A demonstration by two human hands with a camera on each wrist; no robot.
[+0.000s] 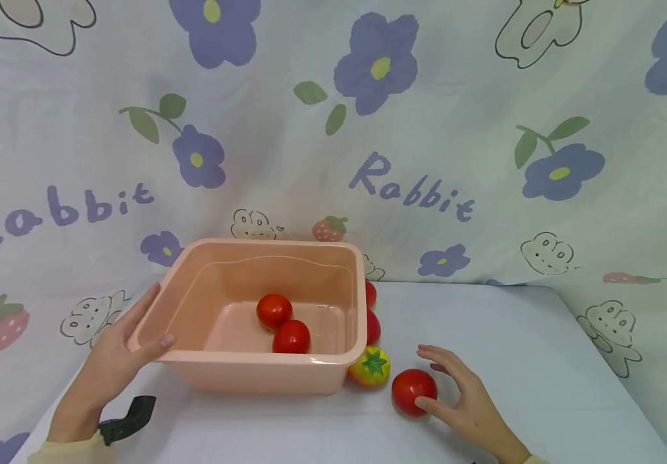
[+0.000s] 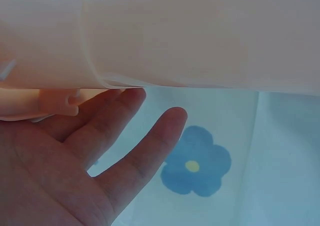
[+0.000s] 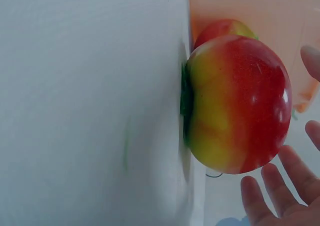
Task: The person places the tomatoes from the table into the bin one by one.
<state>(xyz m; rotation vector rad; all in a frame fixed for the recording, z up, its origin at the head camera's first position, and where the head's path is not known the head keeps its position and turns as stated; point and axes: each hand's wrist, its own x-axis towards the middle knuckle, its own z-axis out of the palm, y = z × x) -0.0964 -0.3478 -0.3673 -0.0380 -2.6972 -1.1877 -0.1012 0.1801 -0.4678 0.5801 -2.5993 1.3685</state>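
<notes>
A peach-coloured plastic bin stands at the left of the table. My left hand holds its left side, thumb over the rim and fingers against the outer wall; in the left wrist view the fingers lie beneath the rim. Inside the bin are two red tomatoes, one behind the other. My right hand is spread around the right side of another tomato. In the right wrist view that tomato is red and yellow, its green stem end against the table, with fingertips close by.
A yellow tomato with a green top lies beside the bin's front right corner. Behind it are two red ones, partly hidden by the bin. A patterned cloth hangs behind the white table.
</notes>
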